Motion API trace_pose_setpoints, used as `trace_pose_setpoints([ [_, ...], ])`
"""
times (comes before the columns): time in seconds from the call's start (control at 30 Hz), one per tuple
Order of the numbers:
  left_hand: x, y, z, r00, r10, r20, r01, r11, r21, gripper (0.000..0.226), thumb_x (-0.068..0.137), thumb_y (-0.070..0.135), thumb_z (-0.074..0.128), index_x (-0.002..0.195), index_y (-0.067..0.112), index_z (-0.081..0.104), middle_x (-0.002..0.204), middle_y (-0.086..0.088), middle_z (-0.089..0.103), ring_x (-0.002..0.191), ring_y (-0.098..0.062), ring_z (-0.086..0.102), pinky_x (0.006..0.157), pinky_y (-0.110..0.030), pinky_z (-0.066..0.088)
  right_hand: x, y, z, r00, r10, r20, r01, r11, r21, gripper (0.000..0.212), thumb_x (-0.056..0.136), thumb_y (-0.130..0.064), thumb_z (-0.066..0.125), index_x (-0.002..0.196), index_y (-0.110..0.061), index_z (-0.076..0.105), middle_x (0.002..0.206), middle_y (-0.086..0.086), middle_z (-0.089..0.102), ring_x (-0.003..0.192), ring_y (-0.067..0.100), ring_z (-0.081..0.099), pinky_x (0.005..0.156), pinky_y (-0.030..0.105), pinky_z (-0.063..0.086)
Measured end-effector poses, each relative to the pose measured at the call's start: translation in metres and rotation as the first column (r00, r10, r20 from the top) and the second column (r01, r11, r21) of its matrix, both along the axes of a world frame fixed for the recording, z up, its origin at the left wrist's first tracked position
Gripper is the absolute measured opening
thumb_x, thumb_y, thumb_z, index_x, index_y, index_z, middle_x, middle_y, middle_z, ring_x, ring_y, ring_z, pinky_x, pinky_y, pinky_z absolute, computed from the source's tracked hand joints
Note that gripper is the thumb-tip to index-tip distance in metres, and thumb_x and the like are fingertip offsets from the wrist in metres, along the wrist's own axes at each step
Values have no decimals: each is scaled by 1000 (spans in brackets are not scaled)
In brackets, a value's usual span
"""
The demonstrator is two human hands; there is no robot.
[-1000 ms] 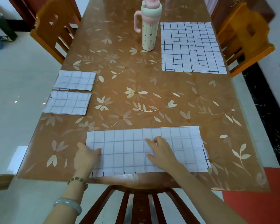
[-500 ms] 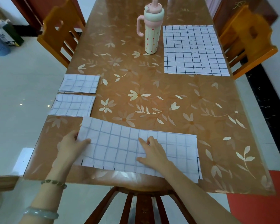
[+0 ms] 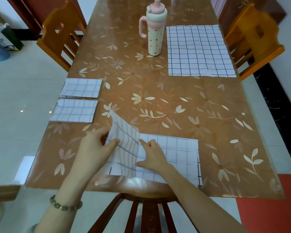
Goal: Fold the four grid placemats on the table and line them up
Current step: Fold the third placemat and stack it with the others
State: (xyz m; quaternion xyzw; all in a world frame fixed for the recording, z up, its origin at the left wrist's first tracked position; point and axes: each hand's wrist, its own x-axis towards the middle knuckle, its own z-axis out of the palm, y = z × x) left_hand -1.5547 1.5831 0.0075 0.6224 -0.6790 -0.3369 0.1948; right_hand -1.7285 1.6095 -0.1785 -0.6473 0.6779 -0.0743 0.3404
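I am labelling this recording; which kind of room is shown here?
Probably a home dining room: a long wooden table under a floral cover, orange wooden chairs beside it, a pink-lidded drinking bottle.

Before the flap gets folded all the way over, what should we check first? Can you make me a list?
1. Left hand has a grip on the lifted flap: ok, it pinches the raised end of the placemat being folded.
2. Right hand pins the flat half at the crease: ok.
3. Landing half is bare: ok, only the right hand lies on it.
4. Edges will meet neatly: cannot tell, the flap is curled in the air.
5. Room left in the row below the two folded placemats: ok, bare table there.
6. All four folded: not ok, the far placemat by the bottle lies open.
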Motion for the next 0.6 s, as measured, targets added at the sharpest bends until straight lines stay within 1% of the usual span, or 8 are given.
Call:
trace_pose_setpoints([
  [0.07,-19,8,1,996,-78,-32,78,997,-12,25,83,14,68,89,37,63,77,15,64,74,-5,58,62,-16,44,-11,5,10,936,-192,294,178,981,76,91,76,-46,74,149,-28,22,124,0,34,111,17,43,98,30,40],
  [0.13,-41,17,-5,988,-138,-68,139,990,4,22,85,16,67,102,31,68,82,9,67,76,-5,58,65,-16,47,-30,13,24,765,-389,513,375,917,135,68,84,-39,68,143,-30,35,125,-3,40,105,12,49,91,28,45],
  [0.23,-83,30,-24,970,-223,-97,225,974,12,38,89,19,61,126,26,62,99,10,67,75,-1,57,65,-6,41,-72,30,45,456,-573,681,586,769,254,29,93,-28,58,121,-22,58,117,7,58,100,17,59,83,26,51],
  [0.3,-113,39,-40,951,-288,-115,293,956,27,42,91,19,57,131,25,57,107,6,65,78,-5,56,71,-9,39,-98,42,60,202,-653,730,625,660,417,28,96,-29,50,111,-11,63,107,14,65,97,24,63,85,32,52],
  [0.37,-141,47,-57,940,-319,-122,329,942,73,40,92,18,54,132,21,56,112,0,63,87,-11,56,80,-18,41,-116,54,71,43,-697,716,601,590,539,39,98,-39,42,106,-7,63,90,9,70,85,19,68,79,33,52],
  [0.47,-168,52,-80,937,-333,-109,345,931,119,31,93,16,52,122,12,60,110,-5,61,90,-16,56,80,-23,43,-127,65,73,-76,-740,669,524,541,658,52,95,-52,39,97,-7,64,69,1,70,63,12,67,67,30,48],
  [0.53,-179,53,-91,930,-334,-154,359,917,173,32,94,22,53,124,13,58,108,-2,57,87,-14,58,80,-25,47,-130,69,71,-80,-745,662,514,538,668,47,94,-50,46,98,-7,66,76,3,70,69,13,69,68,31,51],
  [0.6,-183,55,-97,892,-372,-257,431,871,237,39,93,32,56,130,20,53,112,1,54,89,-11,59,84,-29,51,-131,70,68,-70,-755,652,560,511,652,36,92,-39,57,107,-8,67,91,7,69,85,16,70,73,32,53],
])
